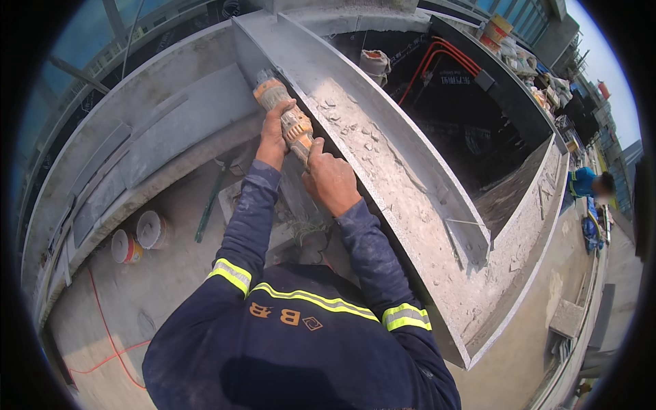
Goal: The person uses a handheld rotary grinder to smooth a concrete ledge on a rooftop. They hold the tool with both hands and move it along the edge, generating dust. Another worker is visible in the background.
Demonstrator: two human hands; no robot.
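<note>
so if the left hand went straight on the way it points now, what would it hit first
The left hand has its grip around the orange power tool; past that, it would probably meet the gray trough first, at its near edge. Depth is hard to judge here.

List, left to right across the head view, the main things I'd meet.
Smaller open bucket → larger open bucket → green bar → left hand → right hand → small grey box → co-worker in blue.

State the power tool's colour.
The power tool is orange and grey, shown best in the head view.
</note>
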